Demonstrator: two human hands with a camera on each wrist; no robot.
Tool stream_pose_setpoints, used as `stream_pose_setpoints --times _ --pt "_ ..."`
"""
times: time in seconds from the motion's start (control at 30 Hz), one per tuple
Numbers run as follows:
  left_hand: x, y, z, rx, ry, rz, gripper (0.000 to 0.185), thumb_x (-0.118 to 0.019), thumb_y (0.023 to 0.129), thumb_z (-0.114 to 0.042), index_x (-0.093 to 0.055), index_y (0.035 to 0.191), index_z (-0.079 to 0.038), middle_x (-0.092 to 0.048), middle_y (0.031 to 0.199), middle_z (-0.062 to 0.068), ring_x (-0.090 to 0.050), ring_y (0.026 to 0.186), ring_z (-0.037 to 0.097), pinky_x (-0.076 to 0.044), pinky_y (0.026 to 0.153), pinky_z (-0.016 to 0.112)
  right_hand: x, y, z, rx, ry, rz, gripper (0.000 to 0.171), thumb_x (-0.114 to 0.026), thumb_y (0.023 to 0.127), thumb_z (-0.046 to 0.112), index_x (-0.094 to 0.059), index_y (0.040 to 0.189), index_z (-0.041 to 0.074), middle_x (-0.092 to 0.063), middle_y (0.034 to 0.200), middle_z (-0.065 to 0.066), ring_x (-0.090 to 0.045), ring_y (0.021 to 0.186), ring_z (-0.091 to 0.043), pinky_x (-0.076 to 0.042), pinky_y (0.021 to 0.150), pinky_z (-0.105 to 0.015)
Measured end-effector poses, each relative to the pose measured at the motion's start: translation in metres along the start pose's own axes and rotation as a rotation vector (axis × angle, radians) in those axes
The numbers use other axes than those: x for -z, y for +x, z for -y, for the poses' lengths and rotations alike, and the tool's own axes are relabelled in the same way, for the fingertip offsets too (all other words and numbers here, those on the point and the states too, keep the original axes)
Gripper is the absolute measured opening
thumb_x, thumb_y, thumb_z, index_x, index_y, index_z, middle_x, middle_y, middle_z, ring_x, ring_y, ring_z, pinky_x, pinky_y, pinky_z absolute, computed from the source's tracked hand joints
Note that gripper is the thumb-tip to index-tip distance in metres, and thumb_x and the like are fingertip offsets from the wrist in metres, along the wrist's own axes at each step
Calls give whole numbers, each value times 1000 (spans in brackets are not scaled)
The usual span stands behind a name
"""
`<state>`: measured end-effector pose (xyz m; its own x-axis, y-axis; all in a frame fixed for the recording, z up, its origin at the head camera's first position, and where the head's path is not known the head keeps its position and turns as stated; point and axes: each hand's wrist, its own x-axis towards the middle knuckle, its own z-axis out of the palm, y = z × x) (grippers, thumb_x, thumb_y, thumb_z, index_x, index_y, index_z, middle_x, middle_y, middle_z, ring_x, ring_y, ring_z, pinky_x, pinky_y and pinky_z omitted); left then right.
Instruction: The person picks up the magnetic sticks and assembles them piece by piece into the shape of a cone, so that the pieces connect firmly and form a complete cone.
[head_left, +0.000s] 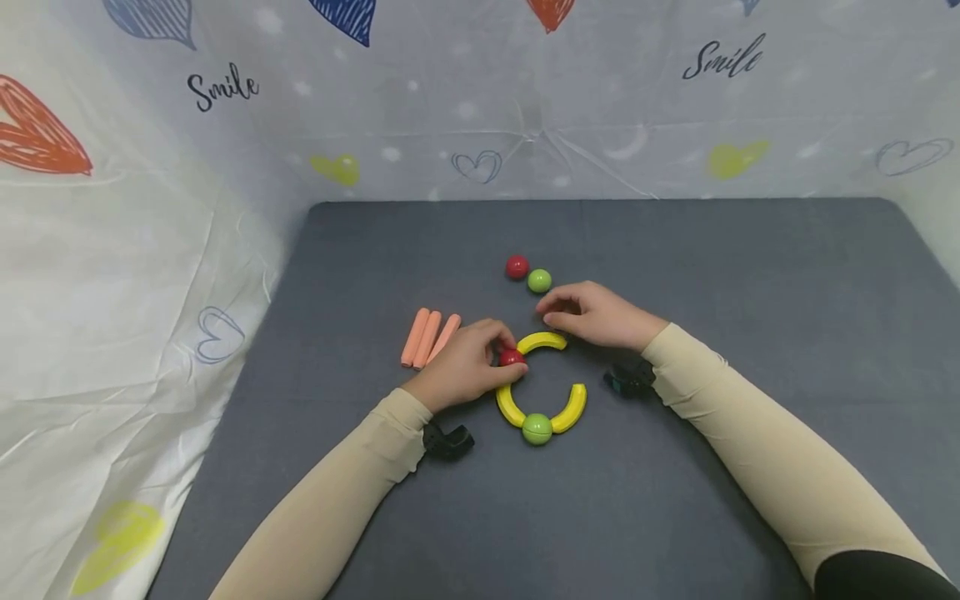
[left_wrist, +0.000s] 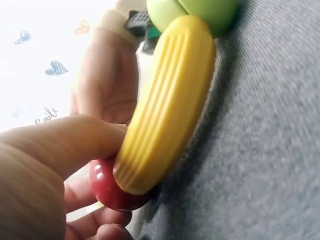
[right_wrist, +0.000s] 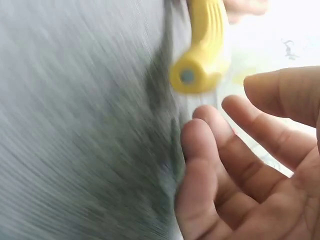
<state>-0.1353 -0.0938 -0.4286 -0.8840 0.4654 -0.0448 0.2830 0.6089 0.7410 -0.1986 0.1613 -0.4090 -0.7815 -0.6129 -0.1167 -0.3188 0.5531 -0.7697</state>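
Observation:
A ring-like chain of magnetic pieces lies on the table, with a gap at its right side. My left hand (head_left: pixel 467 363) pinches the red ball (head_left: pixel 512 357) on the chain's left between thumb and fingers. From that ball, one curved yellow bar (head_left: pixel 543 340) runs off at the top and another curved yellow bar (left_wrist: pixel 167 100) leads down to a green ball (head_left: pixel 537 429). A third curved yellow bar (head_left: pixel 572 408) rises from the green ball. Just beyond the top bar's free end, my right hand (head_left: pixel 600 315) holds nothing, its fingers loosely bent.
A loose red ball (head_left: pixel 517 267) and a loose green ball (head_left: pixel 539 281) sit behind the chain. Three salmon-pink rods (head_left: pixel 427 337) lie left of it, beside my left hand. The grey table (head_left: pixel 675 500) meets a printed white cloth (head_left: pixel 420 100) at the back and left.

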Motion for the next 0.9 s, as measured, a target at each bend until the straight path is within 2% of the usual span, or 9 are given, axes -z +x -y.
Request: stream_pose_setpoints --times 0.13,0.3,0.5,0.63,0.8,0.9 --pt "3 -3 1 25 -45 -21 27 -85 90 -30 -63 99 -17 -59 87 1 -55 66 20 -46 58 29 12 16 5 -14 -78 -69 25 -65 105 17 -73 126 7 -73 116 -8 -65 91 -21 -52 79 -38" --pt "6 -7 3 28 -65 -27 33 -87 89 -30 -58 93 -16 -57 81 3 -54 61 20 -43 55 28 19 33 7 -67 -116 -165 22 -71 100 21 -73 117 8 -71 109 -9 -63 90 -24 -52 78 -39" --pt "5 -10 5 51 -84 -21 36 -88 89 -31 -56 94 -15 -57 76 5 -53 60 19 -41 54 27 17 43 9 -161 -144 -208 34 -75 98 33 -70 118 7 -68 112 -12 -63 96 -27 -53 83 -43" --pt "3 -9 5 45 -97 -22 39 -87 89 -30 -57 107 -13 -57 81 5 -53 65 18 -42 57 26 15 46 11 -219 -154 -209 41 -77 96 39 -68 120 6 -67 111 -13 -63 93 -28 -53 81 -44" --pt "1 -7 7 -5 -78 -27 63 -85 90 -30 -55 142 -11 -59 94 1 -53 69 16 -45 60 26 13 48 12 -233 -178 -197 44 -76 97 38 -66 123 4 -67 109 -14 -64 89 -28 -54 79 -43" --pt "-1 -6 7 -49 -38 -22 64 -84 91 -31 -57 147 -13 -59 97 -1 -54 73 15 -46 63 27 13 45 10 -237 -175 -200 43 -75 97 38 -67 123 4 -67 108 -14 -64 89 -28 -54 80 -43"
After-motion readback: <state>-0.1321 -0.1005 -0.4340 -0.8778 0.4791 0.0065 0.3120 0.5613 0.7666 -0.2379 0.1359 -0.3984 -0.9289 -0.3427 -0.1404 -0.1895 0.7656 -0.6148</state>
